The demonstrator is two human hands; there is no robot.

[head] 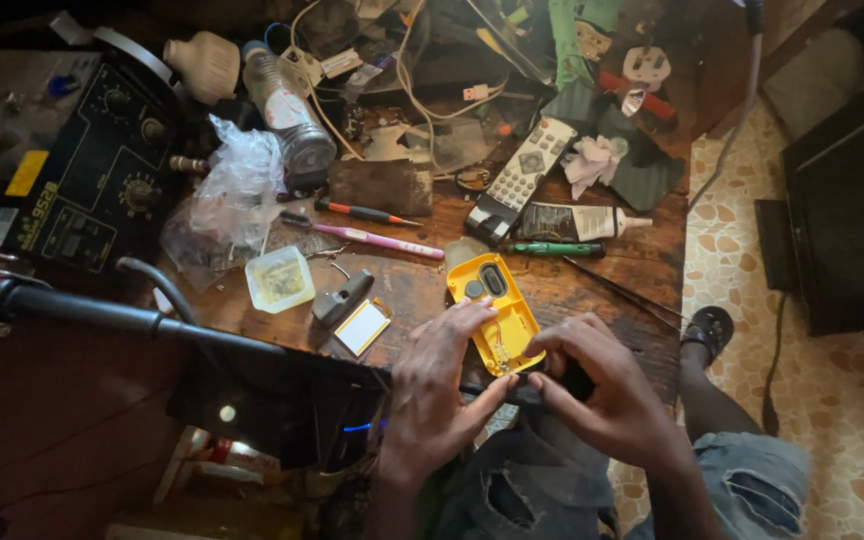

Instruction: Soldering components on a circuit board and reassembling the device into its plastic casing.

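Observation:
A yellow phone shell (497, 310) lies open on the front edge of a dark wooden workbench (612, 275), its inner side up. My left hand (440, 385) rests its fingers on the shell's left edge and steadies it. My right hand (602, 385) is curled just right of the shell, pinching a small dark part (577, 380) at the bench edge; what that part is cannot be told. Both hands sit over my lap, above torn denim shorts (542, 485).
Behind the shell lie a pink toothbrush (377, 238), a red-handled screwdriver (362, 212), a green screwdriver (552, 249), a remote control (522, 178), a glue tube (577, 222) and a plastic bottle (290, 115). A small clear tub (279, 279) and a black rework station (102, 180) stand left. Tiled floor lies right.

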